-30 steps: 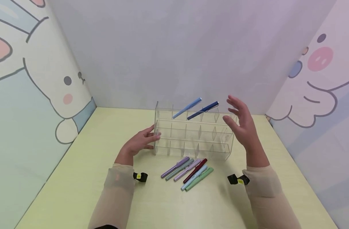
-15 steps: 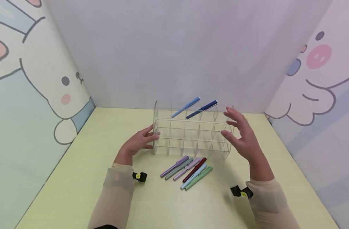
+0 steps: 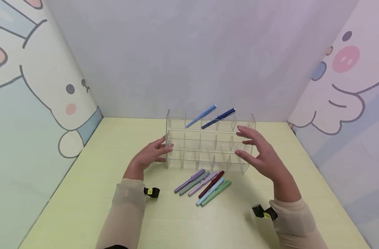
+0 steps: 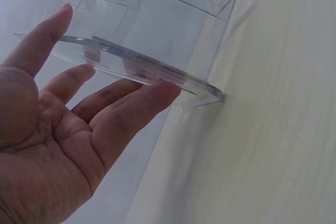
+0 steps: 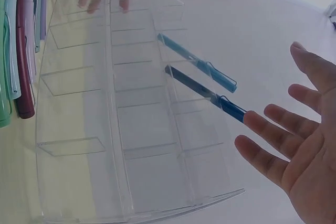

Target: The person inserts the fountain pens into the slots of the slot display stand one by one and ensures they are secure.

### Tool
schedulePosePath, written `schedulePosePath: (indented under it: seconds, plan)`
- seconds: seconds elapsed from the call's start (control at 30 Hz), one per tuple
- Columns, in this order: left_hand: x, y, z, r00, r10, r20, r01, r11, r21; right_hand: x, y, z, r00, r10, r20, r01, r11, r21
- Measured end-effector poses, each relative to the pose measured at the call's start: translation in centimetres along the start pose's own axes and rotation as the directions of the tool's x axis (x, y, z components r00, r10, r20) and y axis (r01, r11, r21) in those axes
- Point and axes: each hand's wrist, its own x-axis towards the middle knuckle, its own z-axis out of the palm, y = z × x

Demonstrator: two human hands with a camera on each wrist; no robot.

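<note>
A clear acrylic tiered pen stand [image 3: 208, 133] with small compartments stands on the table. A light blue pen [image 3: 202, 116] and a dark blue pen [image 3: 219, 118] lean in its top row. My left hand [image 3: 150, 154] holds the stand's left side panel [image 4: 142, 59], thumb at the front edge and fingers along the outside. My right hand [image 3: 261, 152] is held up by the stand's right end, fingers spread and nothing in them; the right wrist view has its fingertips [image 5: 247, 142] overlapping the dark blue pen's end.
Several pens lie side by side in front of the stand, among them a purple pen [image 3: 189, 181], a dark red pen [image 3: 211, 184] and a green pen [image 3: 216, 193]. Pale walls [image 3: 189, 58] with cartoon animals close in the table's back and sides.
My right hand has come down and slightly toward me along the stand's right end. My left hand stays at the left panel, and the pens have not moved.
</note>
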Motion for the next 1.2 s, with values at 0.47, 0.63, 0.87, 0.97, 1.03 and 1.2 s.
schedulePosePath:
  seconds: [0.47,0.63,0.87,0.97,1.03,1.2]
  plan:
    - [0.0,-0.3,-0.4,1.0,-0.001,-0.013,0.001,1.0,0.012,-0.2,-1.3,0.3,0.948,0.196,0.249,-0.182,0.98,-0.079]
    - [-0.1,-0.4,-0.3,1.0,-0.006,-0.009,0.006,1.0,0.015,-0.2,-1.8,1.0,0.929,0.211,0.305,-0.19,0.977,-0.1]
    - [0.0,-0.3,-0.3,1.0,-0.007,-0.002,0.007,1.0,0.014,-0.5,-1.9,1.9,0.869,0.284,0.405,-0.235,0.958,-0.167]
    - [0.1,-0.2,-0.2,1.0,-0.007,-0.005,0.007,1.0,0.013,-0.5,-1.9,2.4,0.85,0.303,0.432,-0.25,0.952,-0.176]
    - [0.0,-0.2,-0.2,1.0,-0.006,-0.004,0.006,1.0,0.015,-0.5,-1.7,2.7,0.835,0.321,0.448,-0.26,0.946,-0.193]
    - [0.1,0.0,-0.1,1.0,-0.004,-0.001,0.004,1.0,0.014,-0.6,-1.2,3.8,0.797,0.355,0.49,-0.268,0.933,-0.241]
